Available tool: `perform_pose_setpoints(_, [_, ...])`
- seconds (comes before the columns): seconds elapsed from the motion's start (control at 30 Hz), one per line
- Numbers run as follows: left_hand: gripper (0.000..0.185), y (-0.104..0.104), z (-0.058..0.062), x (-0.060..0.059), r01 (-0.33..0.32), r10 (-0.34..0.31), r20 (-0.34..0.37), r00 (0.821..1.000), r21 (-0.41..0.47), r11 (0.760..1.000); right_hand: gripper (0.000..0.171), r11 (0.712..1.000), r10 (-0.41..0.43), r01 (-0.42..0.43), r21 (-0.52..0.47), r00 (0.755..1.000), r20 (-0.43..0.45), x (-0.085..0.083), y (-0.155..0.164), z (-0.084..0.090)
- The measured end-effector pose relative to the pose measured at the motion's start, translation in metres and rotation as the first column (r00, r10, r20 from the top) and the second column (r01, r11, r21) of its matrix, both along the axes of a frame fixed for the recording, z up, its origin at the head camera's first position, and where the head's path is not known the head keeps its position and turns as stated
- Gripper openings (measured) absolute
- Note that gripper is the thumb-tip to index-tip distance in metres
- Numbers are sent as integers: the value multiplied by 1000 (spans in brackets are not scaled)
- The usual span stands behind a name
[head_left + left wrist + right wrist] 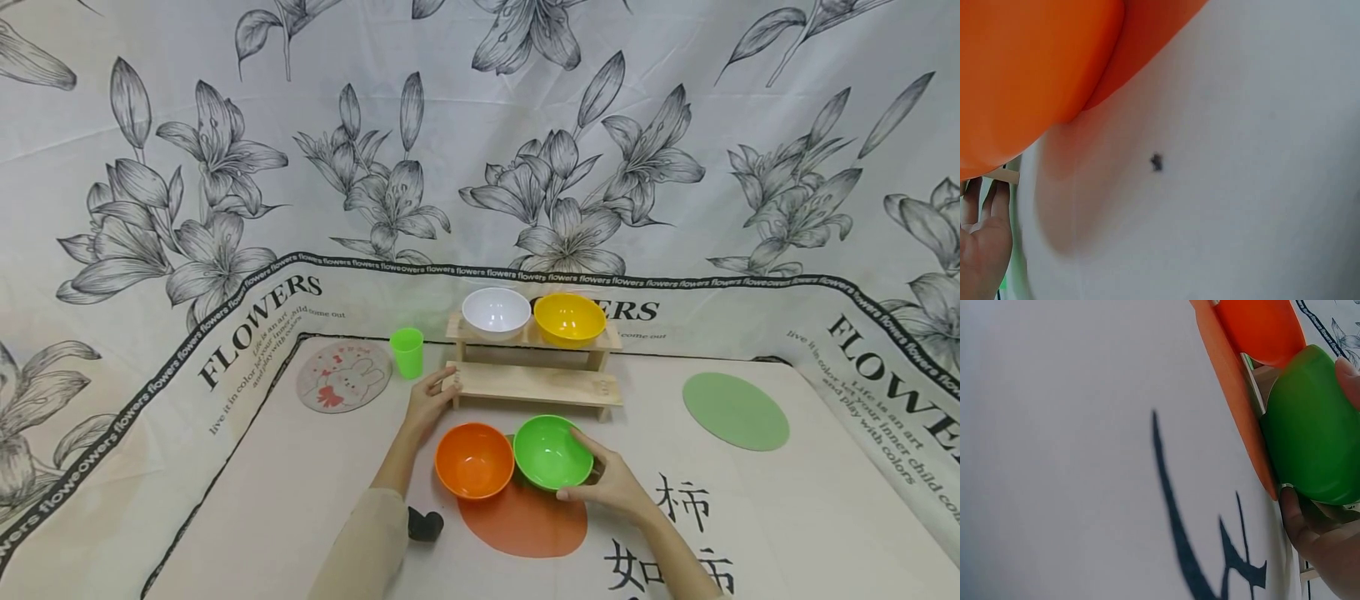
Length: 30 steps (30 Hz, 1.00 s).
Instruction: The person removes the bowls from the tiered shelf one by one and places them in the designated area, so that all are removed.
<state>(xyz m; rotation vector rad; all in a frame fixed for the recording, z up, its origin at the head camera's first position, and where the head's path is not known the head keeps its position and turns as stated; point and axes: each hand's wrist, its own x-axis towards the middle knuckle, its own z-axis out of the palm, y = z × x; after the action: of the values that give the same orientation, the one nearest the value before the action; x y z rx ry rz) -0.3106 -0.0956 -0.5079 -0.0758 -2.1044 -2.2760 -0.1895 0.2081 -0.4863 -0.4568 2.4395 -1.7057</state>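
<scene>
Just left of centre in the head view, my left hand (431,398) holds the left end of the lower shelf of a two-tier wooden rack (536,384). The left wrist view shows its fingers against a light wooden piece (1005,175). My right hand (611,483) grips a green bowl (552,452) from the right, thumb at the near side and fingers along the rim. An orange bowl (474,461) sits close against the green bowl's left side. Both bowls overlap an orange round mat (528,525) in the head view.
On the rack's top tier stand a white bowl (496,312) and a yellow bowl (570,319). A green cup (407,352) and a rabbit-print mat (343,377) lie to the left. At right is a green round mat (735,411). A flower-printed cloth (480,225) hangs behind.
</scene>
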Motion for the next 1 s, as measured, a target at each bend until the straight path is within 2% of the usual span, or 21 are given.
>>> perform_pose_setpoints(0.3, [44, 0, 2, 0, -6, 6, 7, 1000, -3, 1000, 92, 999, 18, -18, 29, 1000, 7, 1, 1, 3])
perform_pose_setpoints(0.53, [44, 0, 1, 1, 2, -2, 10, 1000, 4, 1000, 73, 999, 24, -20, 45, 996, -80, -4, 9, 15])
perform_pose_setpoints(0.67, [45, -1, 5, 3, 18, -18, 17, 1000, 17, 1000, 60, 998, -43, 50, 46, 989, -144, -15, 18, 31])
perform_pose_setpoints(0.83, [45, -2, 16, 10, 44, -44, 6, 999, 24, 999, 56, 985, -165, 173, 16, 961, -224, -35, 29, 54])
perform_pose_setpoints(0.9, [46, -2, 16, 10, 50, -50, 5, 999, 32, 998, 58, 978, -206, 210, -9, 947, -245, -43, 33, 61])
perform_pose_setpoints(1.0, [46, -2, 10, 6, 46, -46, 6, 999, 53, 998, 63, 970, -241, 236, -51, 934, -262, -55, 37, 70])
